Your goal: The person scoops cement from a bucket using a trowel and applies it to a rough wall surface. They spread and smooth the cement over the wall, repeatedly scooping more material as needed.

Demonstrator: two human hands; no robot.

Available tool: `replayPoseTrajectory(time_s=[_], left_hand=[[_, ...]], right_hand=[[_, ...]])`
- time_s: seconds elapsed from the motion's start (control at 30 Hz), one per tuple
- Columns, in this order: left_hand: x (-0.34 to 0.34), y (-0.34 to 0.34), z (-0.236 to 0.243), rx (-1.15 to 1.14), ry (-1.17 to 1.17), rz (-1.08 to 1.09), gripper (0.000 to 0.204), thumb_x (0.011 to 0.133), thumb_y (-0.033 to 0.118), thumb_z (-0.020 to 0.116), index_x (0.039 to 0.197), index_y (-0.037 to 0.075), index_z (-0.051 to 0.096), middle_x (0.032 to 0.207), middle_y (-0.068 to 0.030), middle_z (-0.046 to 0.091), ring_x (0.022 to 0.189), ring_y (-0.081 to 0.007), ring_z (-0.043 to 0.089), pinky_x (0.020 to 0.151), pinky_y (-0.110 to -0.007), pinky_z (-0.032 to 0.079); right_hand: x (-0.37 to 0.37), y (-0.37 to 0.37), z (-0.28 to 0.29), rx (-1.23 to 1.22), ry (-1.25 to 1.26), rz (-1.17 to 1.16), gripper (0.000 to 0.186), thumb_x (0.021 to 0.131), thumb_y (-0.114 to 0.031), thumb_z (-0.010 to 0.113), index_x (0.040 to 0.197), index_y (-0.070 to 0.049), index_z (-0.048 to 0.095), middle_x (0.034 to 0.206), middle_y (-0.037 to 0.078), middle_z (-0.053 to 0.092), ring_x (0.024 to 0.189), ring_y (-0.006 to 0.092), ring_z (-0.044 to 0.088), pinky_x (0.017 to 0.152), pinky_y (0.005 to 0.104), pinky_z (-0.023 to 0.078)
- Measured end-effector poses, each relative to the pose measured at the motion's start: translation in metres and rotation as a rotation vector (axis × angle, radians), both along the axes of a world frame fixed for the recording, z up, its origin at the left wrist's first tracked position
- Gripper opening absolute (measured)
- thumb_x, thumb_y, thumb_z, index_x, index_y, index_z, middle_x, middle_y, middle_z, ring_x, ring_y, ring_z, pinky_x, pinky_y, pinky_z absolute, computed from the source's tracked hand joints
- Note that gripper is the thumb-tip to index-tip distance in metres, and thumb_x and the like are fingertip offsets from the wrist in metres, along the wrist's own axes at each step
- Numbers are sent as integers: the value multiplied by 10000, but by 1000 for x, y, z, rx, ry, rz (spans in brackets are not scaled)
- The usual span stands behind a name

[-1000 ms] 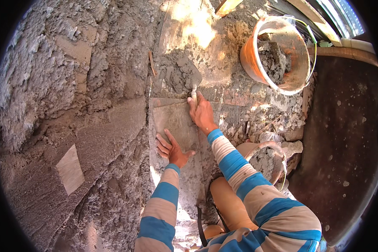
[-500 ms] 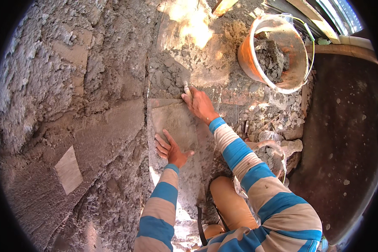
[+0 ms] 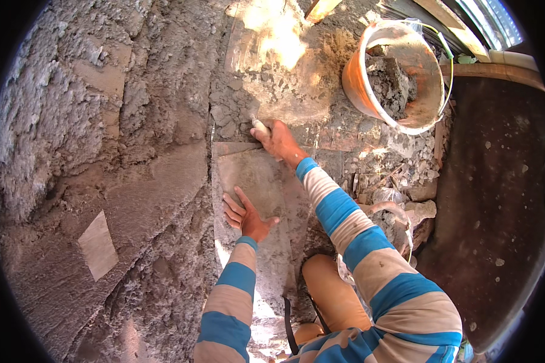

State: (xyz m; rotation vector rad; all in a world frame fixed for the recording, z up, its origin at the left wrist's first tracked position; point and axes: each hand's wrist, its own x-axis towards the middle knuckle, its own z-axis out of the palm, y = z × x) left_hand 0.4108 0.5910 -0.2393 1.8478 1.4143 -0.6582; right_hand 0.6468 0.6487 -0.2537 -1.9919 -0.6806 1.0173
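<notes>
My right hand (image 3: 280, 142) is closed around the pale handle of a trowel (image 3: 259, 127); its blade is hidden. It works at a pile of wet grey mortar (image 3: 229, 112) lying against the foot of the rough plaster surface. Nearer to me, my left hand (image 3: 252, 222) rests with fingers spread on a flat grey-brown board (image 3: 257, 172) smeared with mortar. Nothing is in that hand. The board's far edge ends just short of the mortar pile.
Rough mortar covers the wall surface (image 3: 60, 139) on the left, with a smoother band and a pale diamond-shaped patch (image 3: 98, 246). An orange bucket (image 3: 358, 81) holding mortar stands at the far right. Rubble (image 3: 421, 166) and a dark panel (image 3: 490, 212) lie nearer on the right.
My right hand and the trowel have shifted slightly left, toward the wall, pushing the mortar closer against it. My left hand has stayed in place on the board.
</notes>
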Motion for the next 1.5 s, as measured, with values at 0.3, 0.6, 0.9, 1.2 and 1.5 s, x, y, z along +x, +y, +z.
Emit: replayPoseTrajectory(time_s=[0.3, 0.6, 0.9, 1.2, 1.5], left_hand=[[-5, 1, -5, 12, -41, 14, 1608, 667, 401, 975, 1582, 171, -328, 1594, -303, -393, 1498, -532, -272, 1174, -677, -119], [2, -3, -4, 33, 4, 33, 1620, 639, 381, 983, 1583, 240, -326, 1647, -248, -336, 1538, -502, -212, 1207, -707, 10], [-5, 0, -6, 31, -37, 39, 1620, 624, 403, 985, 1599, 231, -297, 1638, -273, -339, 1525, -529, -214, 1192, -696, -45], [-16, -2, -11, 43, -107, 31, 1655, 594, 495, 985, 1603, 202, -293, 1617, -290, -364, 1500, -548, -252, 1173, -691, -104], [-9, -4, -13, 47, -105, -1, 1616, 641, 432, 980, 1597, 174, -298, 1605, -299, -367, 1491, -564, -234, 1168, -697, -93]], right_hand=[[4, -48, 47, 172, 7, -220, 423, 961, -318, 731, 1175, 43, 687, 694, 24, 602, 543, 127, 558, 479, 314, 443], [48, -119, 203, 331, 132, -531, 225, 1018, -135, 666, 1180, 19, 690, 599, -7, 590, 408, 73, 490, 355, 250, 360], [97, -155, 185, 806, 781, -614, 453, 1109, -350, 476, 1314, 50, 529, 757, 77, 580, 435, 145, 541, 330, 255, 455], [45, -64, 70, -163, -694, -320, 497, 884, -143, 691, 1354, -1, 614, 1064, 211, 671, 910, 393, 703, 754, 497, 564], [2, -48, 4, -210, -831, -59, 446, 889, -112, 635, 1333, -70, 640, 1085, 212, 626, 971, 432, 663, 764, 523, 563]])
